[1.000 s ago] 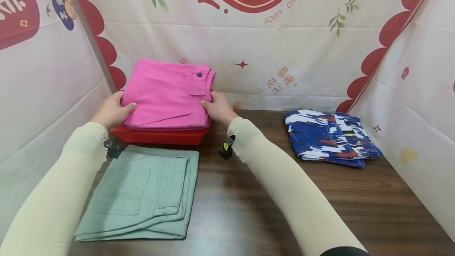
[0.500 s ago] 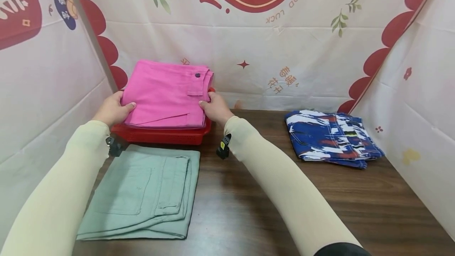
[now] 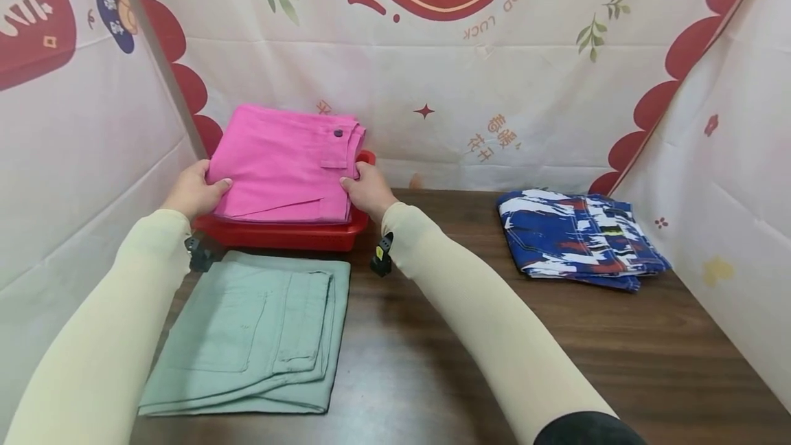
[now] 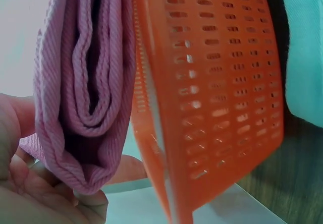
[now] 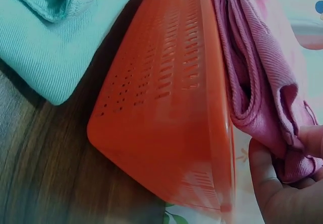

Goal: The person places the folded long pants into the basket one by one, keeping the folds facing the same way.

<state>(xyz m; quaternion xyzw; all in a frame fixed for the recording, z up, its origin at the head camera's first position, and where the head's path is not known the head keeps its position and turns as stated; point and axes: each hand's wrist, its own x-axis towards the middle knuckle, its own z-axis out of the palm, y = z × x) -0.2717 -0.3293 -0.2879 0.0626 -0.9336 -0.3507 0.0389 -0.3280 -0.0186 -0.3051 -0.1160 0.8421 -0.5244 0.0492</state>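
Folded pink trousers (image 3: 278, 163) lie level over a red plastic basket (image 3: 278, 235), covering most of its opening. My left hand (image 3: 193, 189) grips their left edge, thumb on top and fingers underneath. On the other side, my right hand (image 3: 369, 189) pinches the waistband edge near the button. The left wrist view shows the folded layers of the pink trousers (image 4: 86, 82) close by the rim of the slotted basket (image 4: 222, 82). In the right wrist view the thumb and fingers hold a corner of the pink cloth (image 5: 272, 98) just past the basket's rim (image 5: 217, 93).
Folded pale green trousers (image 3: 247, 335) lie in front of the basket on the dark wooden table (image 3: 445, 362). Blue, white and red patterned trousers (image 3: 575, 239), also folded, sit at the right. Printed cloth walls (image 3: 432, 74) enclose the table at the back and sides.
The pink trousers and my right hand have shifted slightly left, so more of the basket's right rim shows. Both hands keep their hold.
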